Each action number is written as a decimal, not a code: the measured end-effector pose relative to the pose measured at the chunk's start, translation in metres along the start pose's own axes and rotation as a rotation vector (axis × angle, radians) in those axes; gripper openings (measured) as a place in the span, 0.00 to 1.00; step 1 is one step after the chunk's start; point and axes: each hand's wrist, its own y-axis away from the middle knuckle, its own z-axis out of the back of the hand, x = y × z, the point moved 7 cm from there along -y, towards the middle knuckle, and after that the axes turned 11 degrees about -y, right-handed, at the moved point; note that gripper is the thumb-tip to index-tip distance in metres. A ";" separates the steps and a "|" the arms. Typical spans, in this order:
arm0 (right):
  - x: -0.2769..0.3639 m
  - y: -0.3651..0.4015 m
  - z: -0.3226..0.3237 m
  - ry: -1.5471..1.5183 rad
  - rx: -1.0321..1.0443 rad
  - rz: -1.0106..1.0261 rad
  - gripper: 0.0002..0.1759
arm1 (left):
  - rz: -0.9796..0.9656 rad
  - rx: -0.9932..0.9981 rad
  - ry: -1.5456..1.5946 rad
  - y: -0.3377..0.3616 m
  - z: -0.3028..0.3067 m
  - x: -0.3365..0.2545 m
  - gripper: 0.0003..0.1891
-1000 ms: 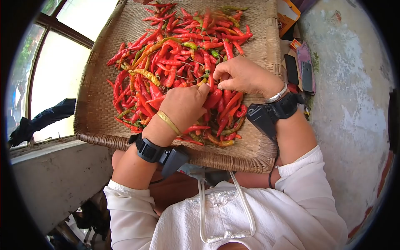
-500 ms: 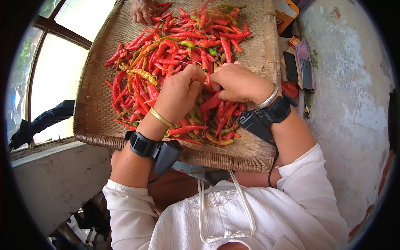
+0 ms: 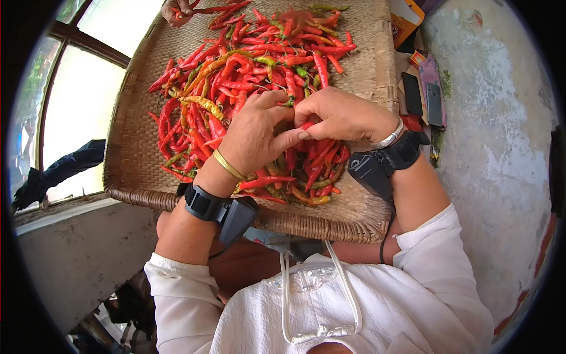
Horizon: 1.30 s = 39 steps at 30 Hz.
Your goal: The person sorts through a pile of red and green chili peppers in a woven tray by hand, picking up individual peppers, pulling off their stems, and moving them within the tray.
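A large heap of chili peppers, mostly red with some green and yellow ones, lies in a woven tray. My right hand is closed over the middle of the heap. A bit of a red chili pepper shows between its thumb and forefinger. My left hand meets it from the left, its fingers curled and its thumb tip against the right fingertips. What the left fingers hold, if anything, is hidden behind them. Loose peppers lie below both hands.
Another person's hand holds a red pepper at the tray's far left corner. Two phones and an orange box lie along the right side. A window is on the left, a plastered wall on the right.
My left thumb has stretched across to the right fingertips, and my right wrist has shifted slightly right. The other person's hand has moved left and lifted a red pepper from the heap.
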 end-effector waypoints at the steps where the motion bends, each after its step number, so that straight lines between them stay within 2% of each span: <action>1: 0.004 0.002 0.005 -0.069 -0.019 0.027 0.11 | -0.079 -0.025 -0.055 -0.001 0.002 -0.005 0.12; 2: 0.004 0.002 0.006 -0.070 -0.017 0.028 0.11 | -0.159 -0.048 -0.108 -0.001 0.004 -0.010 0.14; 3: 0.005 0.003 0.009 -0.199 -0.044 0.044 0.11 | -0.158 -0.047 -0.108 -0.001 0.006 -0.010 0.14; 5: 0.006 0.004 0.014 -0.370 -0.075 0.095 0.10 | -0.116 0.116 0.027 -0.002 -0.003 -0.008 0.14; 6: 0.006 0.004 0.017 -0.370 -0.077 0.093 0.10 | -0.118 0.117 0.029 -0.002 -0.004 -0.007 0.14; 9: -0.001 0.005 0.036 -0.664 -0.212 0.111 0.09 | -0.060 0.068 0.048 0.000 -0.004 0.003 0.13; 11: -0.007 0.007 0.048 -0.757 -0.264 0.108 0.08 | -0.003 0.032 0.061 -0.001 -0.001 0.010 0.11; 14: -0.023 0.007 0.063 -0.918 -0.325 0.114 0.08 | 0.035 0.060 0.044 0.001 -0.006 0.017 0.08; 16: -0.026 0.012 0.087 -1.264 -0.536 0.411 0.11 | 0.038 0.086 0.032 0.000 -0.007 0.015 0.07; 17: -0.040 0.018 0.093 -1.412 -0.741 0.392 0.14 | 0.040 0.111 0.018 0.000 -0.009 0.015 0.07; 20: -0.055 0.016 0.099 -1.386 -0.761 0.356 0.18 | 0.065 0.112 -0.013 0.000 -0.008 0.014 0.06; 21: -0.052 0.014 0.094 -1.271 -0.792 0.297 0.23 | 0.064 0.112 -0.014 0.000 -0.007 0.013 0.06; 22: -0.047 0.014 0.090 -1.271 -0.791 0.297 0.23 | 0.062 0.125 -0.048 0.000 -0.007 0.013 0.07; 24: -0.033 0.007 0.068 -0.844 -0.610 0.028 0.20 | 0.063 0.140 -0.080 0.000 -0.008 0.012 0.08; 26: -0.038 -0.003 0.055 -0.731 -0.582 0.036 0.16 | 0.071 0.125 -0.141 0.000 -0.008 0.012 0.09; 28: -0.028 -0.008 0.048 -0.052 -0.528 -0.050 0.14 | 0.115 0.117 -0.111 -0.001 -0.008 0.013 0.10; 29: -0.027 -0.009 0.041 0.075 -0.485 -0.106 0.17 | 0.159 0.112 -0.080 -0.002 -0.008 0.016 0.10; 30: -0.023 -0.009 0.038 0.073 -0.487 -0.107 0.17 | 0.157 0.114 -0.080 -0.002 -0.009 0.017 0.10; 32: -0.029 -0.009 0.027 0.394 -0.324 -0.354 0.18 | 0.222 0.092 -0.110 0.000 -0.010 0.023 0.12; 37: -0.033 -0.010 0.027 0.379 -0.335 -0.420 0.18 | 0.140 0.165 -0.185 -0.001 -0.015 0.019 0.15; 39: -0.038 -0.013 0.026 0.427 -0.485 -0.301 0.14 | 0.140 0.177 -0.191 -0.002 -0.015 0.018 0.15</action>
